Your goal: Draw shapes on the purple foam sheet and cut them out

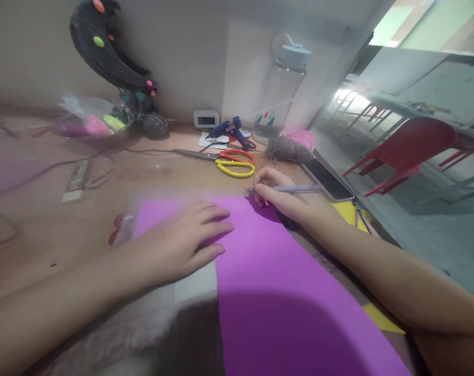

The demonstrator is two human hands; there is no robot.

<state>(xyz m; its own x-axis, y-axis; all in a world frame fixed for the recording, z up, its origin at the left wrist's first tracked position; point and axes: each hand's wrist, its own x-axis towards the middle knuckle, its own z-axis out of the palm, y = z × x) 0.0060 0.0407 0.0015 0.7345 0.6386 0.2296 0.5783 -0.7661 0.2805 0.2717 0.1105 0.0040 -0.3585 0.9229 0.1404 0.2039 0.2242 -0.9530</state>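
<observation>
A large purple sheet (276, 282) lies on the brown table in front of me. My left hand (186, 240) rests flat on the sheet's far left part, fingers stretched out and together. At the sheet's far edge my right hand (284, 196) pinches a pale pen (295, 189), its tip pointing left near the sheet's top edge. A yellow sheet (348, 211) shows under the purple one on the right.
Orange and yellow scissors (233, 162), a blue glue gun (231, 130), grey yarn (287, 151), a phone (327, 179) and a clear bottle (280, 89) lie beyond. A bowl (92, 125) of small items sits far left. A red chair (409, 146) stands right of the table.
</observation>
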